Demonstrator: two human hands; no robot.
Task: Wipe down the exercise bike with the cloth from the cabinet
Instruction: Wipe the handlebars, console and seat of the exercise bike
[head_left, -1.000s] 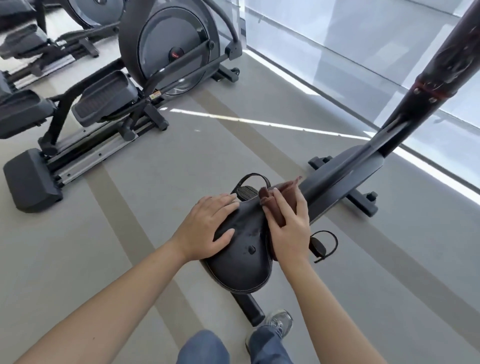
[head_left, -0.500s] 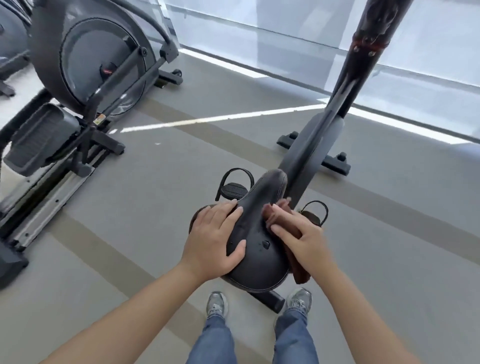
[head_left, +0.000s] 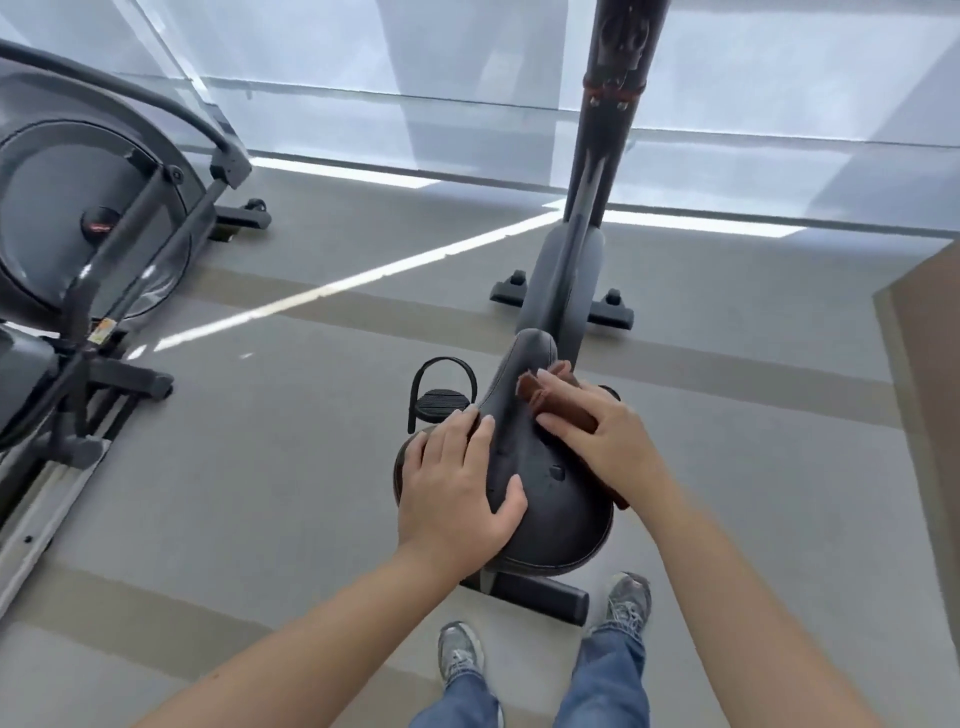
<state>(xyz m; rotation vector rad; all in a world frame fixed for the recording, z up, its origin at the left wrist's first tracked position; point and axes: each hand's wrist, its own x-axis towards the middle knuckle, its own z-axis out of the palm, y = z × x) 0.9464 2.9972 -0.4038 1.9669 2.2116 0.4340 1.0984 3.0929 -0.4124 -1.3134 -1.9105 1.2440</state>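
The black exercise bike (head_left: 563, 280) stands straight ahead, its mast rising to the top of the view. Its black saddle (head_left: 550, 499) is right below me. My left hand (head_left: 457, 488) lies flat on the saddle's left side, fingers spread, holding it. My right hand (head_left: 602, 436) presses a folded brown cloth (head_left: 550, 397) against the saddle's right edge near the nose. One end of the cloth hangs out below my wrist. A left pedal (head_left: 444, 402) with a strap shows beside the saddle.
An elliptical trainer (head_left: 93, 249) stands on the left, its rails reaching the left edge. A glass wall (head_left: 467, 67) runs across the back. Grey floor with tan stripes lies around the bike. My shoes and jeans (head_left: 608, 670) are behind the bike's rear foot (head_left: 540, 597).
My view has swung right, so the bike now stands straight ahead. My right hand has slid the cloth along the saddle's right side. My left hand stays on the saddle.
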